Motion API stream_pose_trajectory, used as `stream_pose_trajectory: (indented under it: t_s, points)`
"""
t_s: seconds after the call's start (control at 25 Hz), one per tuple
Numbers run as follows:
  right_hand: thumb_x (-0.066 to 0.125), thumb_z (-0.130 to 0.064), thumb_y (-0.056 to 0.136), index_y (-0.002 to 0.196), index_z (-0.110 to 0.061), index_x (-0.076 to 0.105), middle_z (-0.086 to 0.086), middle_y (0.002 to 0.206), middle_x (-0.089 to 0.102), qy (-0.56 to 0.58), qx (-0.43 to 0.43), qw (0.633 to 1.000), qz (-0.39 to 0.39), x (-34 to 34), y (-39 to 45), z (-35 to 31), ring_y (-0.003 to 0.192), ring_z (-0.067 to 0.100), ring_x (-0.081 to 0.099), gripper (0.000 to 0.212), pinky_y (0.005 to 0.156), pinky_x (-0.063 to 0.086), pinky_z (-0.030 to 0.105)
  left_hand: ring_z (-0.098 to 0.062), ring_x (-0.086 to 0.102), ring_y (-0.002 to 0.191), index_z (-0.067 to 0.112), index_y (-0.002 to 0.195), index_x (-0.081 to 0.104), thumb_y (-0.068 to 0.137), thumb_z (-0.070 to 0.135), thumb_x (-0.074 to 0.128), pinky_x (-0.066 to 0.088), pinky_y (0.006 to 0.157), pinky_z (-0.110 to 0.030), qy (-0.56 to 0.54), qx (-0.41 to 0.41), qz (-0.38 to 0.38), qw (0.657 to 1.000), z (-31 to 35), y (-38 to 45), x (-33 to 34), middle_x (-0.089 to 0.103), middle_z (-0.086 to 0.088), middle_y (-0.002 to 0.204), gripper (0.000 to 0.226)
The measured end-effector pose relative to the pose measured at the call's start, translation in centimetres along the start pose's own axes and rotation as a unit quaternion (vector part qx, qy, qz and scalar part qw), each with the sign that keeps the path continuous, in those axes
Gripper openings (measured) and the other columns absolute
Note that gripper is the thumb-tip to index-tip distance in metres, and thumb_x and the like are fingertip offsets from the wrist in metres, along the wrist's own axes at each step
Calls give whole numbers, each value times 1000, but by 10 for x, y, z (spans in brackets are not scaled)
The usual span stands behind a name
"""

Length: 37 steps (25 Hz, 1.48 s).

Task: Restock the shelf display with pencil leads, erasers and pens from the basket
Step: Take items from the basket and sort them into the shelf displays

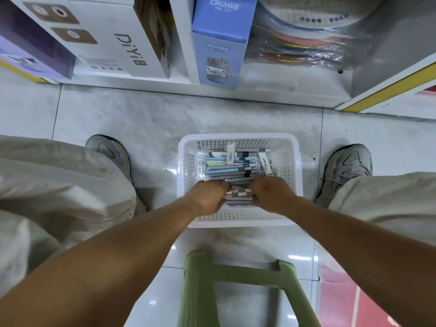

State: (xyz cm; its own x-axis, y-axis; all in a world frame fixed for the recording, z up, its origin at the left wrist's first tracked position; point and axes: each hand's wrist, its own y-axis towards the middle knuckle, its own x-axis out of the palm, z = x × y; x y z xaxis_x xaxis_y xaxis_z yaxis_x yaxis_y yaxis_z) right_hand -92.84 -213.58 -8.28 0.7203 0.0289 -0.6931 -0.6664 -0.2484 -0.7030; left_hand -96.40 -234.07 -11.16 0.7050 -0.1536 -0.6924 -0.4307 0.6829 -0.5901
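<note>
A white plastic basket [239,138] stands on the floor between my feet. Inside lie several pens [227,171] with blue, grey and lilac barrels, plus white erasers [265,162] in the far part. Both my hands reach into the near half of the basket. My left hand [208,197] and my right hand [271,193] close from either side on a bunch of grey and lilac pens [238,197], fingers curled around its ends. The shelf display is not identifiable in this view.
The bottom shelf ahead holds a white DIYI box [113,41], a blue CRUHRE box [220,43] and plastic-wrapped coloured goods [304,43]. A green plastic stool [236,279] sits under me. My shoes [111,149] flank the basket on the tiled floor.
</note>
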Motion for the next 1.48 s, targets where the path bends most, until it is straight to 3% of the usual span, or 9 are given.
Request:
stream_pose_trajectory:
  t_s: [0.2, 0.32, 0.48, 0.56, 0.68, 0.84, 1.04, 1.28, 1.48]
  points:
    - [55, -23, 97, 107, -19, 68, 4, 103, 69, 83, 52, 995, 23, -2, -3, 11, 93, 25, 68, 17, 81, 59, 37, -26, 63, 104, 24, 126, 59, 94, 30, 60, 49, 82, -32, -126, -3, 36, 991, 6, -3, -9, 68, -4, 117, 33]
    - [58, -18, 94, 105, -22, 70, 5, 103, 69, 86, 65, 994, 31, -12, -11, 20, 88, 25, 68, 17, 77, 58, 35, -25, 64, 100, 26, 127, 60, 94, 33, 59, 53, 81, -35, -42, 43, 54, 997, 20, 0, -9, 67, -1, 117, 34]
    - [64, -11, 89, 114, -19, 63, 5, 105, 66, -111, 66, 991, 27, -48, -6, 27, 95, 25, 67, 26, 68, 51, 32, -32, 67, 93, 12, 131, 54, 94, 13, 57, 56, 70, -38, 85, 49, 47, 994, 44, 16, -10, 60, -8, 126, 37]
    - [62, -4, 86, 114, -14, 61, 6, 101, 62, -130, 87, 987, 27, -63, 1, 28, 96, 26, 66, 30, 65, 45, 32, -32, 67, 91, 9, 134, 50, 93, 6, 55, 54, 64, -37, 125, 39, 31, 991, 53, 23, -9, 60, -9, 125, 41]
    - [59, -1, 86, 116, -11, 58, 7, 90, 52, -83, 107, 990, 33, -61, 4, 32, 91, 28, 67, 32, 64, 44, 32, -29, 68, 94, 14, 128, 57, 88, -1, 56, 55, 71, -37, 151, 43, 4, 988, 62, 32, -7, 65, -9, 120, 42]
    - [56, -3, 88, 102, -17, 58, 11, 100, 64, 80, 106, 988, 75, -48, 6, 36, 85, 29, 66, 20, 65, 50, 34, -29, 69, 97, 11, 118, 62, 85, -1, 60, 55, 79, -39, 174, 39, -2, 984, 71, 44, -7, 70, -11, 112, 36]
    - [56, -16, 93, 90, -19, 46, 4, 86, 59, 171, 133, 969, 116, -35, 7, 41, 72, 24, 56, 10, 59, 43, 32, -24, 68, 87, 14, 108, 66, 88, 8, 60, 48, 62, -33, 174, 26, -35, 984, 65, 47, -16, 71, -5, 100, 22]
    - [59, -14, 93, 84, -19, 52, 0, 77, 57, 240, 170, 949, 116, -40, 7, 47, 65, 12, 56, 12, 49, 39, 23, -21, 66, 86, 20, 106, 64, 84, 30, 66, 51, 70, -30, 20, -4, 27, 999, 24, 14, -41, 69, 0, 93, 24]
    - [65, -4, 86, 87, -7, 63, 12, 87, 68, 378, 244, 888, 96, -31, 12, 27, 77, 28, 71, 4, 70, 62, 41, -27, 61, 92, 17, 106, 57, 84, 22, 63, 45, 67, -32, -52, -99, 141, 984, 7, 3, -56, 56, -4, 99, 23]
